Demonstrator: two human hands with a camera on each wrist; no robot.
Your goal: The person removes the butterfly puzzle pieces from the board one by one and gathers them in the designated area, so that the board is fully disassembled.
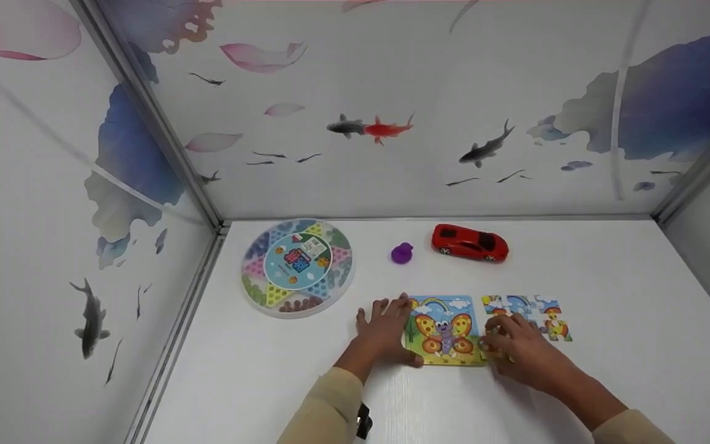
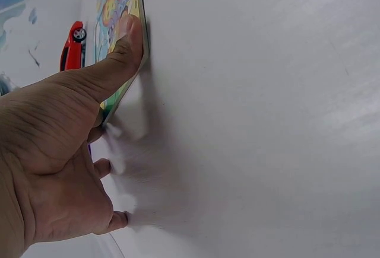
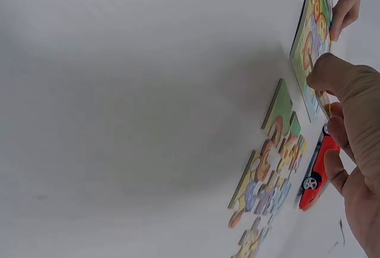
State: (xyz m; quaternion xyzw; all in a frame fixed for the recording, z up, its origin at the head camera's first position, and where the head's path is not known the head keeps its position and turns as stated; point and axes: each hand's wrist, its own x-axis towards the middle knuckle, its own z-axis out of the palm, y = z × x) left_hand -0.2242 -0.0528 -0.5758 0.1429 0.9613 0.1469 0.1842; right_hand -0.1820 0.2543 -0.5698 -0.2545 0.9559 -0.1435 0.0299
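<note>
A butterfly jigsaw board (image 1: 444, 330) lies flat on the white table. My left hand (image 1: 384, 333) holds its left side, with the thumb on the near corner, the index finger at the far corner and the other fingers spread on the table. In the left wrist view the thumb (image 2: 127, 44) overlaps the board's edge. At the board's right edge, my right hand (image 1: 524, 351) pinches a small puzzle piece (image 3: 322, 101) between thumb and fingers, partly hidden by them. Several loose puzzle pieces (image 1: 557, 330) lie to the right, some linked, part of them behind the right hand.
Behind the board stand a red toy car (image 1: 471, 243) and a small purple toy (image 1: 402, 253). A round Chinese checkers box (image 1: 297, 269) lies at the back left. Printed white walls (image 1: 392, 185) enclose the table's back and sides.
</note>
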